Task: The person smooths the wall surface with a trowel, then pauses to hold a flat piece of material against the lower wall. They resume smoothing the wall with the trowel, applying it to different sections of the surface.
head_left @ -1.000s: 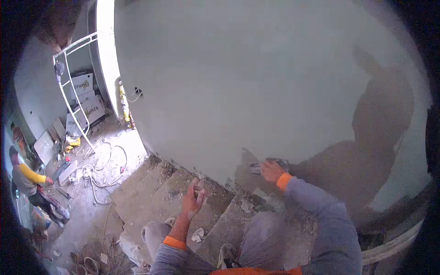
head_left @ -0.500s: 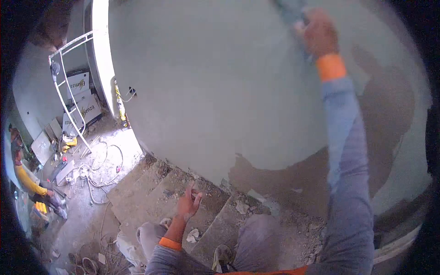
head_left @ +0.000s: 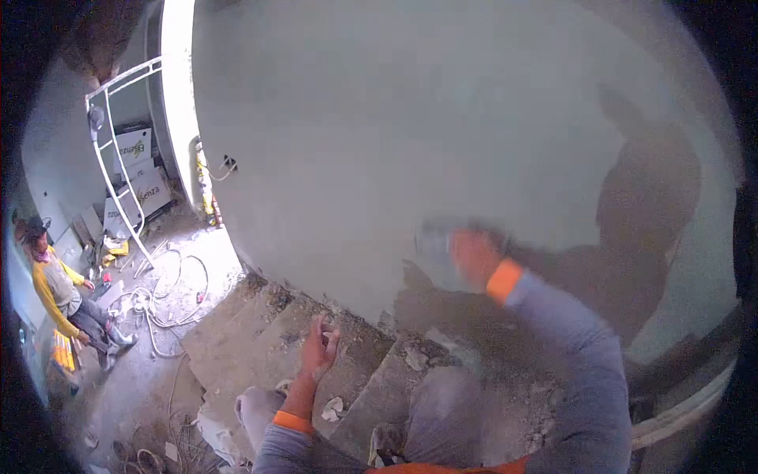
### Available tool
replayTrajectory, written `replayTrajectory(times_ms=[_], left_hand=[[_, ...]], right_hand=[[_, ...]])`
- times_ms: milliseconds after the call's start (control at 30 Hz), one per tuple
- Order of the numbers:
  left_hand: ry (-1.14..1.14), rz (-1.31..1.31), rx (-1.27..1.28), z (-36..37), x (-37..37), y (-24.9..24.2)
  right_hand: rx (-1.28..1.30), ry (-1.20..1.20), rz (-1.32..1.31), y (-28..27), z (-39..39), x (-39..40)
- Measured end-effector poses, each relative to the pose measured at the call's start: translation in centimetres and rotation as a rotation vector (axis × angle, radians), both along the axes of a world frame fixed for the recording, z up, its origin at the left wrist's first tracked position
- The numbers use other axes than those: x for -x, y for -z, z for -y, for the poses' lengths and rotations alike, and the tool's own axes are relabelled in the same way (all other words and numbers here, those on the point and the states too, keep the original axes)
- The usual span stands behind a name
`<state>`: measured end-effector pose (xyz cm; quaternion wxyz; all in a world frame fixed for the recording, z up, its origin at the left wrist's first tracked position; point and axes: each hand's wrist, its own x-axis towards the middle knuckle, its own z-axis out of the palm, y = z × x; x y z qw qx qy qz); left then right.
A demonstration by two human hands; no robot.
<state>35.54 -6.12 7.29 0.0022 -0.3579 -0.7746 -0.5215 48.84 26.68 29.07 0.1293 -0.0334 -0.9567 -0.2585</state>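
While the right hand (head_left: 476,257) grips a blurred flat tool (head_left: 433,239), axis roughly nine-to-three, the half-open left hand (head_left: 319,351) lies at its seven-thirty.

Below the left hand (head_left: 319,349) there are dusty, grey-brown steps (head_left: 253,347). Loose rubble (head_left: 275,298) lies on them, beyond this hand and toward its left. A pale crumpled scrap (head_left: 333,408) rests on a step, near the wrist side of the hand. Well apart, to the left of the hand, the dusty floor (head_left: 162,371) carries a pale cable (head_left: 207,278) in loose loops and, farther away, a yellow object (head_left: 117,248).
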Motion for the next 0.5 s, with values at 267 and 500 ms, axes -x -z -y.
replayTrajectory(times_ms=[267,500], left_hand=[[0.061,0.085,0.12,-1.9,-0.5,0.5],[0.104,0.093,0.094,-2.9,-0.1,1.6]], right_hand=[[-0.601,0.107,-1.125,-40.7,-1.9,3.6],[-0.046,0.009,-0.631,-20.4,1.3,15.8]])
